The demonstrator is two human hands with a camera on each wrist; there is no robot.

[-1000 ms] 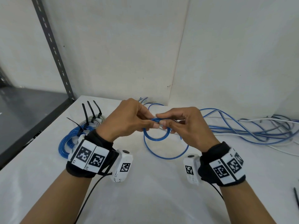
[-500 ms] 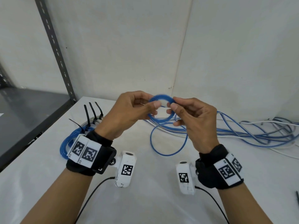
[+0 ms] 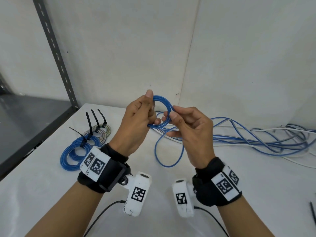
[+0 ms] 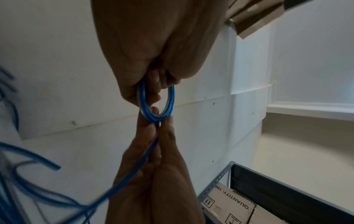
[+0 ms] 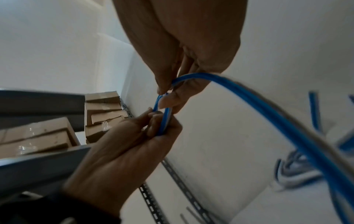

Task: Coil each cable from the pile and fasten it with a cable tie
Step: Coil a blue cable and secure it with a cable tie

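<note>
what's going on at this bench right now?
A person is winding a blue cable into a small coil held up above the white table. The left hand grips one side of the coil; the right hand pinches the other side and feeds the loose strand. No tie on it yet. Finished coils with black cable ties lie to the left; the uncoiled pile lies to the right.
</note>
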